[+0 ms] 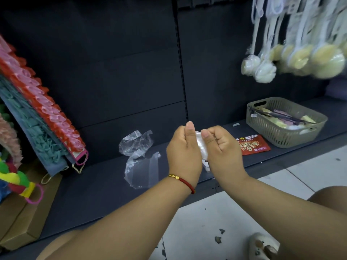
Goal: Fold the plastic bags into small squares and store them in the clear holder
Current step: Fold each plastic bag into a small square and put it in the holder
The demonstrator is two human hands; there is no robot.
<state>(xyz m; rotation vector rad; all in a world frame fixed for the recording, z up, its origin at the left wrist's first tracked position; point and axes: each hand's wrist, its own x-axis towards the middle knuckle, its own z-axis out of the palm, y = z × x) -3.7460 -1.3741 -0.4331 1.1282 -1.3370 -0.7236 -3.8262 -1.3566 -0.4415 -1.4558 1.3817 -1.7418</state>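
We hold a folded plastic bag (201,147) between our hands above the dark shelf (105,184) | left hand (183,152) grips it, thumb up | right hand (220,149) pinches it, fingers curled | loose clear bags (139,156) lie just left of our left hand | red packet (253,145) and basket (285,122) sit right of our right hand

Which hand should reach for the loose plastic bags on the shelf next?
Left, probably. The loose plastic bags lie left of both hands, nearer the left hand. The right hand sits farther off. Both pinch the folded bag, so the right would keep it.
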